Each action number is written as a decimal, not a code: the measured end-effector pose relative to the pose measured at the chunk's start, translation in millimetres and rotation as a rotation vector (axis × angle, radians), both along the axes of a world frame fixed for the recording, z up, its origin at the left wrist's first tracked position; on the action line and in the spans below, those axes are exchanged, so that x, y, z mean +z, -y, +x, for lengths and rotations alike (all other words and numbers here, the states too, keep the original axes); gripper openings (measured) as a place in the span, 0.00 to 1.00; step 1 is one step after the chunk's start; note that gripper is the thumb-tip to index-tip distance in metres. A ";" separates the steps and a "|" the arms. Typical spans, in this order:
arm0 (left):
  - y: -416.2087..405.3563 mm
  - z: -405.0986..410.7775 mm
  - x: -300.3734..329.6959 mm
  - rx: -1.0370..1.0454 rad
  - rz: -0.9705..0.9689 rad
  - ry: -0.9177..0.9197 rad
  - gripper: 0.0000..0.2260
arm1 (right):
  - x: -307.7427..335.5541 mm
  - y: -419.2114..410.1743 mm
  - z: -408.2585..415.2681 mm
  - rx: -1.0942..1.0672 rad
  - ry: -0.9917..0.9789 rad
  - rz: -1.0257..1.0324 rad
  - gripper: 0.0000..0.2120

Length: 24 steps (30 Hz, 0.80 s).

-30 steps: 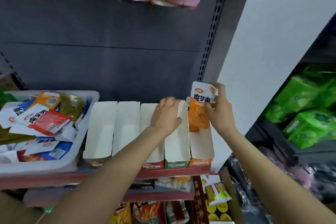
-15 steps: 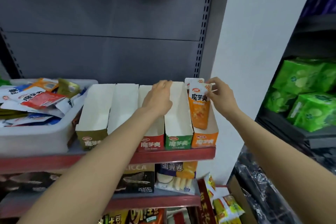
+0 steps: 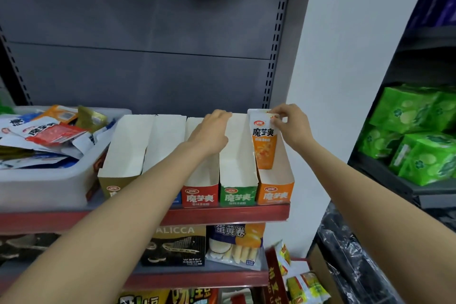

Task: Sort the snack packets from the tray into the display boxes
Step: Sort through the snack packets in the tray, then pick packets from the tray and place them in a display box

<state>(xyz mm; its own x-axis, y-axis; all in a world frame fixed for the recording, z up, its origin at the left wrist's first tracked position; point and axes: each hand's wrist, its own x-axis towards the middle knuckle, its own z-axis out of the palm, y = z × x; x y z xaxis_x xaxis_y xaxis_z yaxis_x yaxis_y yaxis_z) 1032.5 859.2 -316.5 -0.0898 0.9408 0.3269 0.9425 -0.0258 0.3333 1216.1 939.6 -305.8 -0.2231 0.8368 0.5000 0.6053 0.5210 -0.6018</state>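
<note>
Several narrow display boxes stand side by side on the red-edged shelf: gold, a blue one mostly hidden by my arm, red, green and orange. My right hand pinches the top of an orange snack packet that stands upright inside the orange box. My left hand rests on top of the red box near its back, fingers relaxed. A white tray at the left holds a heap of mixed snack packets.
A grey shelf back panel rises behind the boxes, and a white wall panel stands right of them. Green packs fill a dark shelf at the right. Below are a wafer box and egg-roll bag.
The orange packet has gone down from above the orange box to stand inside it, still held by my right hand. My left hand stays on the red box. The view tilted down.
</note>
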 end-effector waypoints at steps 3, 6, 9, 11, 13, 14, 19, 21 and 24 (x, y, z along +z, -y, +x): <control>-2.6 0.5 -1.1 -0.005 0.035 0.012 0.30 | -0.3 -8.3 -2.3 -0.018 0.056 0.022 0.09; -5.1 1.1 -1.6 -0.008 0.058 0.014 0.29 | 0.2 -14.0 -6.0 -0.012 0.104 0.035 0.10; -5.5 2.1 -1.7 -0.005 0.069 0.002 0.27 | 0.1 -18.6 -8.5 -0.036 0.145 0.069 0.10; -3.7 3.8 -0.6 0.007 0.085 -0.001 0.25 | -0.4 -19.1 -9.8 -0.054 0.184 0.089 0.11; 0.5 6.0 2.3 0.028 0.118 0.013 0.23 | -0.1 -14.0 -11.7 -0.056 0.220 0.101 0.14; 4.2 6.3 4.7 0.043 0.139 0.024 0.22 | 0.8 -9.4 -13.3 -0.052 0.237 0.119 0.15; 45.4 -5.1 19.6 0.044 0.255 0.106 0.15 | 10.1 36.2 -36.9 0.055 0.187 0.222 0.14; 71.2 -17.3 24.5 0.068 0.324 0.145 0.13 | 14.5 61.4 -54.5 0.135 0.171 0.208 0.13; 111.9 -45.3 28.0 0.150 0.391 0.195 0.09 | 16.1 100.6 -88.3 0.251 0.179 0.202 0.13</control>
<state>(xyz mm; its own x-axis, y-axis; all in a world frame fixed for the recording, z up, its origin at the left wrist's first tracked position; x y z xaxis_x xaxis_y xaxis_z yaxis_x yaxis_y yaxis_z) 987.2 747.3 -288.4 -0.3106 0.7224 0.6178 0.8658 -0.0532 0.4975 1127.8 839.0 -289.8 -0.5078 0.6331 0.5842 0.5303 0.7642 -0.3672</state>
